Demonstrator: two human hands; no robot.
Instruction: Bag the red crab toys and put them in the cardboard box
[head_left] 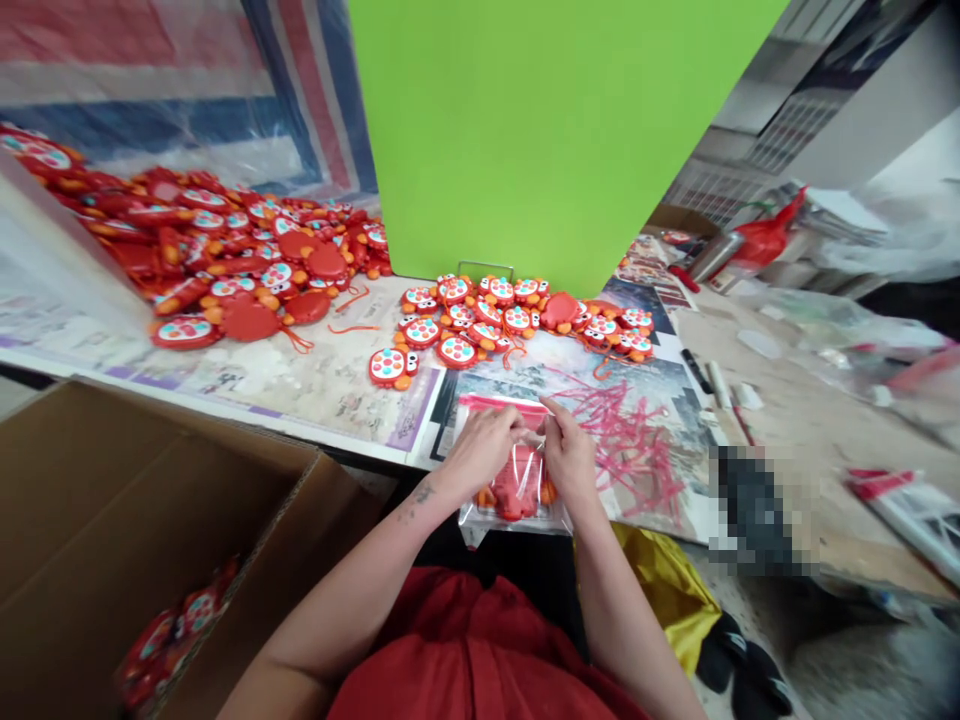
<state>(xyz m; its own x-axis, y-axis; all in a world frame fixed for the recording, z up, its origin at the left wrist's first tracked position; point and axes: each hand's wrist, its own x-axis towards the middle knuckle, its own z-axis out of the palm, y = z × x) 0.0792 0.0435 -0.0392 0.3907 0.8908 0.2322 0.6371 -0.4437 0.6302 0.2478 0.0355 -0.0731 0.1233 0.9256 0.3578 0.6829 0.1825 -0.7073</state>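
A transparent zip bag (474, 512) with a pink strip along its top lies at the table's front edge. Inside it is a red crab-like plastic toy (517, 490) with orange parts. My left hand (487, 440) rests over the bag's upper left, fingers curled and pinching the plastic near the middle. Close beside it, my right hand (568, 450) grips the bag's upper right side, its index finger pointing up toward the pink strip. Exactly what the fingertips pinch is partly hidden.
Several matching toys (457, 350) lie ahead, below a green panel (540, 130). A large heap of them (247, 240) fills the left. Pink strips (637, 440) are scattered at right. A cardboard box (150, 470) with bagged toys stands at lower left.
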